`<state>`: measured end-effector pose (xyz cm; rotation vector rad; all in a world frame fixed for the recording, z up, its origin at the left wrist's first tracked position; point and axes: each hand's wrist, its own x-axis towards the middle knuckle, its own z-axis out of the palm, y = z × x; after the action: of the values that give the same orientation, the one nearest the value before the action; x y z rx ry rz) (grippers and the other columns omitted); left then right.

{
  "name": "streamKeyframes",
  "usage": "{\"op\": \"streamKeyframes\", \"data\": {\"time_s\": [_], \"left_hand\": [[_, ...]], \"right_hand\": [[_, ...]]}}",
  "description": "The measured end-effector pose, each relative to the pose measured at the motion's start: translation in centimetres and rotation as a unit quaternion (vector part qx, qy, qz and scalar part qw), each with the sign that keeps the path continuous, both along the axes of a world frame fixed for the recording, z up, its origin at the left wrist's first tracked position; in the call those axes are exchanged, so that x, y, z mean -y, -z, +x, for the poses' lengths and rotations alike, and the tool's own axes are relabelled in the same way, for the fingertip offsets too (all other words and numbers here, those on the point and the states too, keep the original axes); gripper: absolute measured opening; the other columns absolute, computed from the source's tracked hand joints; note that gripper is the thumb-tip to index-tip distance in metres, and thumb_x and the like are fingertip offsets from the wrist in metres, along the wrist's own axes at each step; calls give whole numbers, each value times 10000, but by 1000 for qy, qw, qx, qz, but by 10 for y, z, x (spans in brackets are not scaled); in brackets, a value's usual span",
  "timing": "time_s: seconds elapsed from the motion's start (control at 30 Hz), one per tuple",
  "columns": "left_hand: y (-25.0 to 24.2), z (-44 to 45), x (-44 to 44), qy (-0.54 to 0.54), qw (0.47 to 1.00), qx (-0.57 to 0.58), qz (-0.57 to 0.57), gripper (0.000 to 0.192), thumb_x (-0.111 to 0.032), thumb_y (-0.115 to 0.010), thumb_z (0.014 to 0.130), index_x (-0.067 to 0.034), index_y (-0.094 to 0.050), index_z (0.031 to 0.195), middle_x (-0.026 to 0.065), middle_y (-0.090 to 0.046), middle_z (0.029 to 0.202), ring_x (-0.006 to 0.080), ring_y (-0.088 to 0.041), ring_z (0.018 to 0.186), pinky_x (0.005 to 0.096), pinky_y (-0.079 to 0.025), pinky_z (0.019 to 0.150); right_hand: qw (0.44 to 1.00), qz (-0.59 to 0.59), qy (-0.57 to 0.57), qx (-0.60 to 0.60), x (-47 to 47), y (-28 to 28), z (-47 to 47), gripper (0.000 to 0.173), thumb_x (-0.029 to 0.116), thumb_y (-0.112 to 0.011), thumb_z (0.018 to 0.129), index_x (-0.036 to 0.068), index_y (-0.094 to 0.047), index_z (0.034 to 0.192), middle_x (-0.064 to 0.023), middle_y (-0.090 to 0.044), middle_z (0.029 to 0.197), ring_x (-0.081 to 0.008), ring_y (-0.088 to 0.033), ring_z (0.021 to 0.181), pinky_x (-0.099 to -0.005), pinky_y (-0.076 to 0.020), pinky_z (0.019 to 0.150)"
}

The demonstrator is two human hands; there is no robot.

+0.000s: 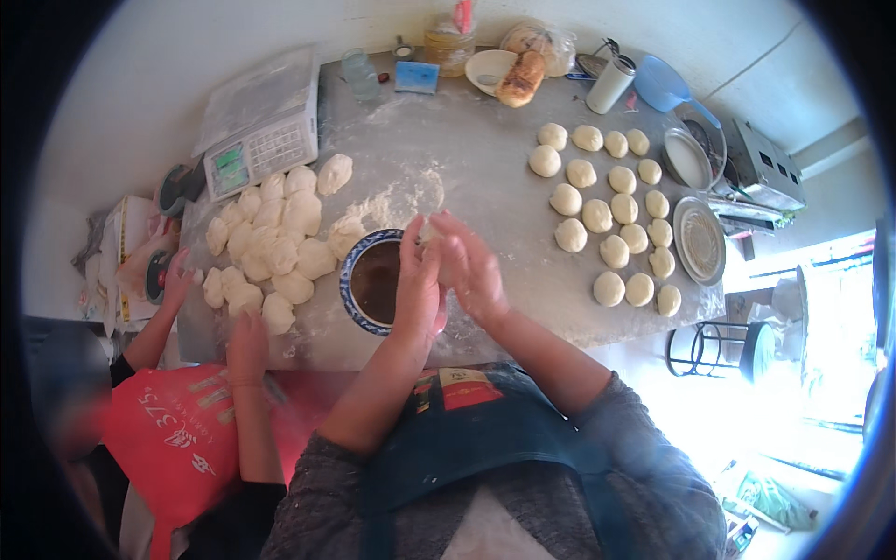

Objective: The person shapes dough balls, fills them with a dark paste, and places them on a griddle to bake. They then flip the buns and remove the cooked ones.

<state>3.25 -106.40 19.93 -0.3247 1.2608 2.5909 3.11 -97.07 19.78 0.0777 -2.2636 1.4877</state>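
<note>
My left hand point(418, 290) and my right hand point(477, 269) are cupped together above the table, palms facing. A pale piece of dough point(428, 232) shows between them, mostly hidden by the fingers. Just left of my left hand, and partly covered by it, stands a bowl with a blue-and-white rim point(346, 283). It holds something dark brown. Further left lies a crowded heap of floured dough pieces point(281, 253). On the right, smooth round dough balls point(597, 215) sit in loose rows.
Loose flour point(399, 199) dusts the grey table point(483, 161). A co-worker's hand point(248, 346) reaches the heap's near edge. A digital scale point(262, 150) stands back left. A loaf point(521, 78), a bottle point(611, 84) and a blue ladle point(660, 82) line the back; metal plates point(700, 241) sit right.
</note>
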Motion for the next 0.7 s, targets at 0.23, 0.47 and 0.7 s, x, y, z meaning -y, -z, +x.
{"op": "streamKeyframes", "data": {"time_s": [0.23,0.47,0.7], "left_hand": [[5,-3,-5,10,1000,23,-4,357,-390,-483,948,-63,-499,1091,38,-551,1014,138,-558,962,283,-483,799],[6,-9,4,158,982,37,98,661,-551,-364,936,-79,-305,1395,155,-426,1323,238,-467,1174,379,-353,1001],[26,-7,5,118,993,-25,4,518,-296,-534,925,-23,-378,1336,150,-522,1223,204,-510,1145,310,-399,960]], "right_hand": [[981,-90,68,158,-2,4,15,285,289,-535,919,17,-621,918,-131,-643,874,-238,-601,729,-340,-473,690],[868,-449,27,210,-17,-6,27,280,276,-616,883,-4,-623,902,-52,-612,737,-84,-551,674,-275,-480,652],[961,-137,-168,173,-36,-1,37,293,144,-616,878,13,-604,1140,-84,-644,909,-134,-585,818,-245,-480,725]]}}
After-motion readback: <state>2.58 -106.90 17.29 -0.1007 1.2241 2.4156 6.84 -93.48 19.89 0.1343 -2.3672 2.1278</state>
